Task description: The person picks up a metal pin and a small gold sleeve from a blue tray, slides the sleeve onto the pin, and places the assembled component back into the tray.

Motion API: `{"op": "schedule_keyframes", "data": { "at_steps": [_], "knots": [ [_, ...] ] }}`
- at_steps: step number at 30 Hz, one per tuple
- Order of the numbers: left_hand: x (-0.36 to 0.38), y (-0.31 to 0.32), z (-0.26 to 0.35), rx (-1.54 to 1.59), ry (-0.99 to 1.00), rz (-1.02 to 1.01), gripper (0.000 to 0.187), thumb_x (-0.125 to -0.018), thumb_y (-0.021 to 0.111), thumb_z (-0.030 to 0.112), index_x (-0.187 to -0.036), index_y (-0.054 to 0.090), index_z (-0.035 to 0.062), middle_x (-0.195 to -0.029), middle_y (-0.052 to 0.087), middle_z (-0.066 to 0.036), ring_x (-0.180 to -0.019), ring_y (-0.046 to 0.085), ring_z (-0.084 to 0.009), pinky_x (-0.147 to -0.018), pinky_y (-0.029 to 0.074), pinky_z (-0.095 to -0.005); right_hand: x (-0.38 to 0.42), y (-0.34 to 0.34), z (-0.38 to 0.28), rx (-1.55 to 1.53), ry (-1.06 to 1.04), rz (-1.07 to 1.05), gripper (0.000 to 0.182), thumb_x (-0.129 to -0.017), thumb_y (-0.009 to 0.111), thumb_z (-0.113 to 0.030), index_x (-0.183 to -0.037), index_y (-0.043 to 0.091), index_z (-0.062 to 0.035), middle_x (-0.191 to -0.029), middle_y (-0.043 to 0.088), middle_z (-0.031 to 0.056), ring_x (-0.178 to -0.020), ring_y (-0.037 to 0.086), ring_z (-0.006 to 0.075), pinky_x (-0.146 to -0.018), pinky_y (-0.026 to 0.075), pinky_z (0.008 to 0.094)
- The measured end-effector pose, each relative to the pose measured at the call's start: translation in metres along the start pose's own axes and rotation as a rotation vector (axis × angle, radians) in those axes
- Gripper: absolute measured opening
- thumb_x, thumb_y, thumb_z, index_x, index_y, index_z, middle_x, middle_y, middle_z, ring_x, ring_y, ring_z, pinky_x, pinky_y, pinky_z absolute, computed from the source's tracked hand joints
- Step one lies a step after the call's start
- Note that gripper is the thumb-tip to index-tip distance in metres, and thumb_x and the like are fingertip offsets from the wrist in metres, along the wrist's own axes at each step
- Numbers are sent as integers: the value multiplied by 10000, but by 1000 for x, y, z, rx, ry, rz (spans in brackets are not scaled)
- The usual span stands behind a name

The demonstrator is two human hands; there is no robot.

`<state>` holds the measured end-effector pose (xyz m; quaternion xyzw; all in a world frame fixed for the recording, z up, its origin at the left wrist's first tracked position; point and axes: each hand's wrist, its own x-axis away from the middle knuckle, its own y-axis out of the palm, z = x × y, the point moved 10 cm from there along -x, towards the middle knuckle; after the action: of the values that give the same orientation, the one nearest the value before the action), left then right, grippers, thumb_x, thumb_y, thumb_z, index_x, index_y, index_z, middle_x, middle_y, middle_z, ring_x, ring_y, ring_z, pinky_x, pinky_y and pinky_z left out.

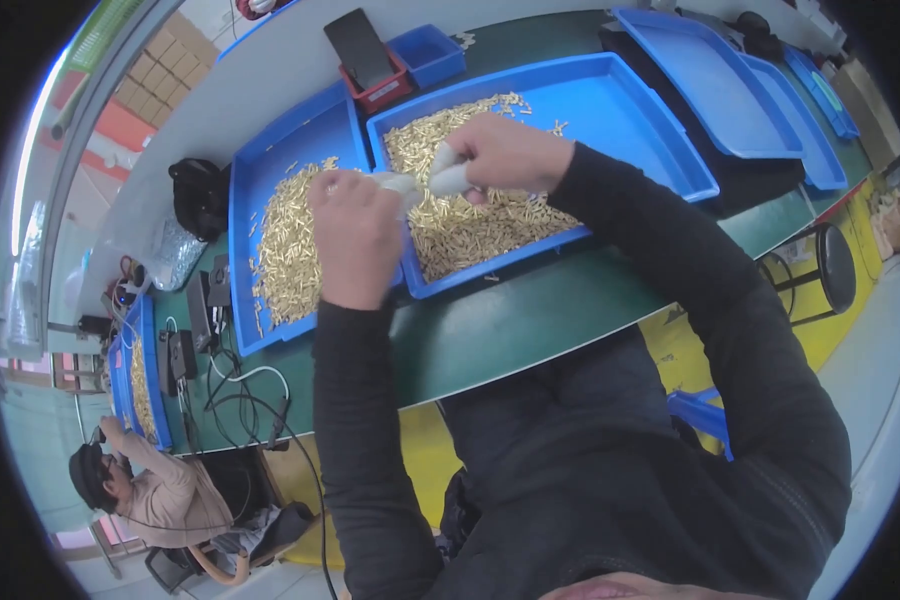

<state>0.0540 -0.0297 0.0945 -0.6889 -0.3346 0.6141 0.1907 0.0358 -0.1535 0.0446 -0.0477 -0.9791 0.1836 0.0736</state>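
Observation:
My left hand (pixel 355 240) is above the seam between two blue trays, its fingers pinched together. Close by on the right, my right hand (pixel 510 155) is closed too, thumb against fingers, over the right blue tray (pixel 650 140). Pale covers wrap several fingertips on both hands. Whatever is between the fingertips is too small to make out. Heaps of small brass-coloured pins (pixel 480 245) cover the left part of the right tray. More brass-coloured pins (pixel 288 255) are piled in the left blue tray (pixel 253 165).
Behind the trays, a dark flat device (pixel 358 48) leans in a red bin (pixel 385 92) beside a small blue bin (pixel 428 55). Blue trays (pixel 715 85) lie at right. Black adapters (pixel 202 310) and cables are at left. A co-worker (pixel 175 495) sits lower left; a stool (pixel 835 268) stands right.

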Motion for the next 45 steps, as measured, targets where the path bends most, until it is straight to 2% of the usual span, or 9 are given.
{"op": "schedule_keyframes", "data": {
  "at_steps": [3, 6, 9, 12, 15, 22, 27, 30, 45],
  "knots": [
    [33, -11, -62, -161, -78, -82, 298, -554, 650, -97, -775, 665, 102, -747, 608, -61, -765, 584, -293, -796, 428, -432, -12, -22, 4, 210, -65, 65, 121, -882, 617, -71, -885, 707, 8, -1042, 620, 159, -696, 592, 146, -569, 505, 209],
    [73, -3, -118, -279, -471, -520, 230, -710, 481, -75, -837, 642, 27, -908, 625, -106, -920, 539, -275, -844, 368, -414, 14, -63, 16, 249, -99, 212, 179, -818, 647, -206, -762, 670, -37, -859, 637, 54, -659, 573, 131, -596, 498, 245],
    [65, -13, -73, -260, -272, -332, 301, -859, 674, 357, -1141, 667, 252, -1051, 667, -6, -930, 572, -267, -808, 410, -403, 40, -96, 51, 217, -33, 303, 169, -878, 653, -205, -778, 627, -72, -789, 600, 26, -678, 546, 112, -585, 483, 257],
    [24, -31, 48, 97, 74, 9, 326, -714, 536, -83, -957, 609, 122, -1090, 584, -89, -854, 500, -301, -670, 363, -405, 58, -108, 70, 219, 1, 357, 161, -903, 638, -192, -835, 641, -46, -899, 606, 70, -643, 532, 118, -578, 470, 234],
    [29, -11, 98, 161, 114, -85, 241, -807, 637, -7, -957, 611, 179, -1125, 570, -59, -969, 550, -297, -1006, 308, -593, 60, -106, 74, 169, 12, 324, 170, -906, 656, -210, -840, 659, -54, -871, 608, 66, -645, 522, 130, -577, 465, 251],
    [23, -14, 116, 147, 190, -98, 245, -813, 603, -55, -928, 606, 160, -1158, 578, -59, -999, 533, -295, -1027, 271, -614, 58, -95, 75, 197, -6, 279, 154, -883, 684, -199, -818, 654, -62, -820, 621, 37, -669, 571, 139, -594, 511, 257],
    [37, 20, 126, 57, 210, -224, 128, -777, 676, 42, -790, 612, 152, -1230, 578, -6, -1134, 510, -321, -1043, 243, -694, 57, -93, 82, 203, 37, 248, 178, -892, 688, -237, -851, 670, -64, -872, 638, 65, -667, 631, 190, -606, 532, 273],
    [40, 17, 125, 91, 237, -202, 119, -805, 629, 1, -763, 576, 99, -1185, 603, -34, -1121, 535, -333, -1025, 272, -701, 60, -94, 80, 172, 22, 267, 157, -877, 681, -203, -835, 665, -52, -829, 626, 36, -693, 571, 132, -616, 542, 259],
    [41, 0, 129, 185, 320, -165, 131, -862, 667, 18, -764, 580, 24, -1274, 576, -53, -1092, 536, -317, -991, 371, -630, 63, -94, 74, 161, -34, 251, 125, -872, 700, -177, -813, 669, -71, -813, 639, 58, -610, 606, 154, -593, 520, 261]
  ]
}}
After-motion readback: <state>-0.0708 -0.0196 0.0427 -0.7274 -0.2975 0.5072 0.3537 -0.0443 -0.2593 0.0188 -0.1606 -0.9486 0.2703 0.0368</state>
